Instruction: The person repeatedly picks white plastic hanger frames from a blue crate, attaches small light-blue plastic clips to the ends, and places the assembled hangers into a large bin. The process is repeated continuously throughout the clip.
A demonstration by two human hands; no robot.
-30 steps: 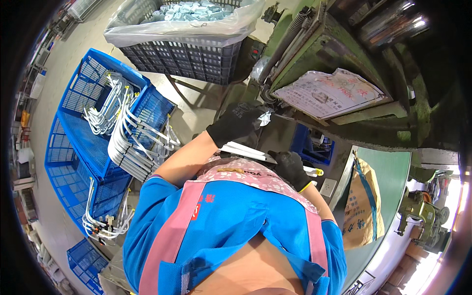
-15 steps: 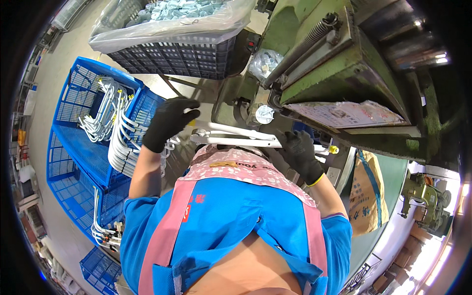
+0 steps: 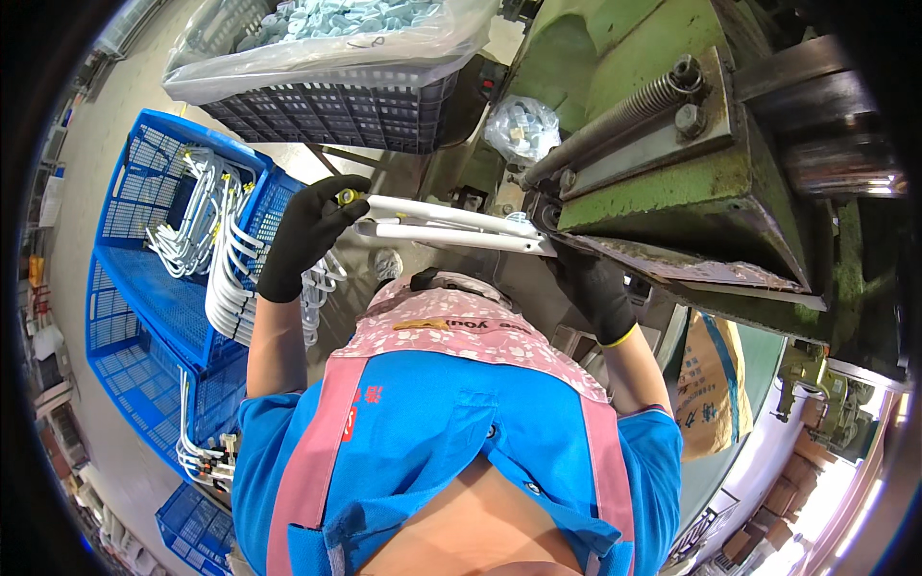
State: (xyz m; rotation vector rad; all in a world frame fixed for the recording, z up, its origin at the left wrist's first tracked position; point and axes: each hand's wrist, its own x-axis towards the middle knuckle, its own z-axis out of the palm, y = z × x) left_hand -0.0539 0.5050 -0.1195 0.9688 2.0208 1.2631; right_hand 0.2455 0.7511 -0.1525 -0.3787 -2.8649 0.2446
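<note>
A white metal tube frame (image 3: 451, 233), made of bars lying close side by side, is held crosswise in front of my apron at the green press (image 3: 663, 192). My left hand (image 3: 312, 230), in a black glove, is closed around its left end, where a yellow tip (image 3: 348, 197) shows by the fingers. My right hand (image 3: 594, 288), gloved too, grips the frame's right end beneath the press head; its fingertips are partly hidden. Under the press's front part, a pale round piece (image 3: 519, 218) shows just behind the upper bar.
Blue crates (image 3: 158, 278) on the left hold many bent white tubes (image 3: 230, 288). A black crate (image 3: 331, 110), lined with clear plastic, contains pale blue-grey pieces (image 3: 355, 17). A plastic bag of small parts (image 3: 523, 130) lies beside the press. On the right stands a tan sack (image 3: 711, 384).
The tube frame has moved up and forward, its right end now close under the press head. My left hand has closed on the left end, and my right hand has shifted slightly forward.
</note>
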